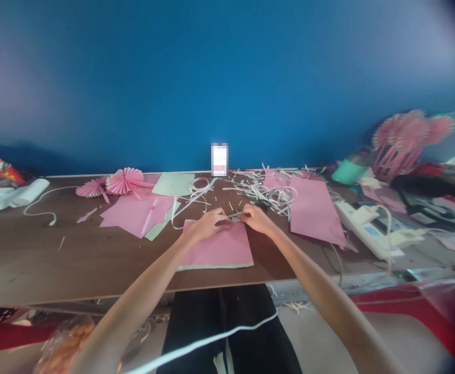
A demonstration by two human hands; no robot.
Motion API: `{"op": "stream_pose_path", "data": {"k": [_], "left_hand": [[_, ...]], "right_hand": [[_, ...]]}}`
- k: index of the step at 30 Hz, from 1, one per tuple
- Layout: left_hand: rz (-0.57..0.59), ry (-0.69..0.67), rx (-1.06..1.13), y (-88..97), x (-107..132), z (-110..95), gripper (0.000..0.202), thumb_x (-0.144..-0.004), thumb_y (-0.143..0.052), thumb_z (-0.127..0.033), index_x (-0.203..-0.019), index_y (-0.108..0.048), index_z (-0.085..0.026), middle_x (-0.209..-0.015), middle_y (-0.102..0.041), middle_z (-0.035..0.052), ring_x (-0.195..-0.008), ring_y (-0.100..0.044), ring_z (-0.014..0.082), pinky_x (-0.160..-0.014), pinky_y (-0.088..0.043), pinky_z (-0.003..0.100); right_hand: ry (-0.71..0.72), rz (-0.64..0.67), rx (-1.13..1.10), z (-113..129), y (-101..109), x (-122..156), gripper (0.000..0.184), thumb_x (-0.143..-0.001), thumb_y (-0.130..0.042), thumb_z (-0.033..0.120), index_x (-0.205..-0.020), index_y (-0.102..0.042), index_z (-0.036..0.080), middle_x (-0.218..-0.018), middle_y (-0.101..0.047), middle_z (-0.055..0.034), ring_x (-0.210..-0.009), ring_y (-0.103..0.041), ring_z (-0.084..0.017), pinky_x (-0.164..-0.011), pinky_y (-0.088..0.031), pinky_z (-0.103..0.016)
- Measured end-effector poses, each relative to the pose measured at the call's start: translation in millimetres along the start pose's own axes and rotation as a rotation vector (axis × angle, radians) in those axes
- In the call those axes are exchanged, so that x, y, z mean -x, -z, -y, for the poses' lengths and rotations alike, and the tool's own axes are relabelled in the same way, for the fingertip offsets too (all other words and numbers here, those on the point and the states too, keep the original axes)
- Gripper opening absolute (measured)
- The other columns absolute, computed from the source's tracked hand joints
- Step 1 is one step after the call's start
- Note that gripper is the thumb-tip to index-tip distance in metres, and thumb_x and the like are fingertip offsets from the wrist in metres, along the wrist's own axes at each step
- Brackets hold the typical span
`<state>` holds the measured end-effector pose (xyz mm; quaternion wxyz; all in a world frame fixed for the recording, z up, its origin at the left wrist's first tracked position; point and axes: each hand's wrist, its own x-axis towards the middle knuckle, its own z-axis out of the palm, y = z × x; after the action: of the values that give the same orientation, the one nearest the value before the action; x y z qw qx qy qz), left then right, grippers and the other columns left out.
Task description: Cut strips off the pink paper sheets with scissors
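Note:
A pink sheet of paper (219, 249) lies near the front of the brown table, with a pale green edge showing under its near side. My left hand (213, 223) rests on its far part, fingers bent and closed at the far edge. Opposite it, my right hand (255, 218) pinches the same edge at the far right corner. Between the fingertips runs a narrow pale strip (234, 214); whether it is a folded edge or a separate piece, I cannot tell.
Paper shreds (266, 192) are heaped behind my hands. Right of them are another pink sheet (315, 210), a power strip (367, 231) and a green container (350, 169). Pink paper fans (124, 180) lie left. A bright phone screen (220, 160) stands against the blue wall.

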<state>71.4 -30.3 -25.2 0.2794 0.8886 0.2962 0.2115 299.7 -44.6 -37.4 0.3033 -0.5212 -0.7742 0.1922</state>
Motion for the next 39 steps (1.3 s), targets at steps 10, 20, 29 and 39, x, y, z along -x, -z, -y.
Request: {"op": "stream_pose_path", "data": {"k": [10,20,29,39], "left_hand": [[0.021,-0.035,-0.029,-0.2,0,2,0.034,-0.088,-0.047,-0.045,-0.109,-0.067,-0.027,-0.098,-0.056,0.0054,-0.086,-0.055,0.0176,-0.078,-0.04,0.029],[0.08,-0.078,-0.217,-0.9,-1,1,0.035,-0.093,-0.041,-0.04,-0.112,-0.066,-0.025,-0.105,-0.054,0.006,-0.091,-0.056,0.0167,-0.082,-0.043,0.029],[0.083,-0.253,-0.43,-5.7,-6,-7,0.03,-0.091,-0.041,-0.016,-0.112,-0.063,-0.018,-0.113,-0.062,0.0065,-0.109,-0.051,0.0185,-0.098,-0.04,0.034],[0.082,-0.219,-0.472,-8.3,-1,-5,0.033,-0.089,-0.041,-0.015,-0.116,-0.06,-0.019,-0.117,-0.062,0.0061,-0.111,-0.052,0.0169,-0.095,-0.044,0.031]], "right_hand": [[-0.005,0.0,0.018,3,0,0,0.031,-0.082,-0.056,0.03,-0.055,-0.051,0.017,-0.069,-0.051,-0.0013,-0.067,-0.049,-0.014,-0.064,-0.034,-0.027],[0.005,0.006,0.066,3,0,-1,0.028,-0.081,-0.057,0.028,-0.056,-0.051,0.017,-0.069,-0.051,-0.0011,-0.068,-0.049,-0.014,-0.064,-0.034,-0.025],[0.054,-0.024,0.173,-10,-4,-1,0.028,-0.079,-0.062,0.032,-0.056,-0.054,0.017,-0.069,-0.051,-0.0023,-0.072,-0.05,-0.016,-0.068,-0.035,-0.027],[0.04,0.01,0.166,-15,4,2,0.032,-0.079,-0.063,0.04,-0.058,-0.055,0.017,-0.07,-0.053,-0.003,-0.072,-0.05,-0.016,-0.067,-0.036,-0.027]]}}
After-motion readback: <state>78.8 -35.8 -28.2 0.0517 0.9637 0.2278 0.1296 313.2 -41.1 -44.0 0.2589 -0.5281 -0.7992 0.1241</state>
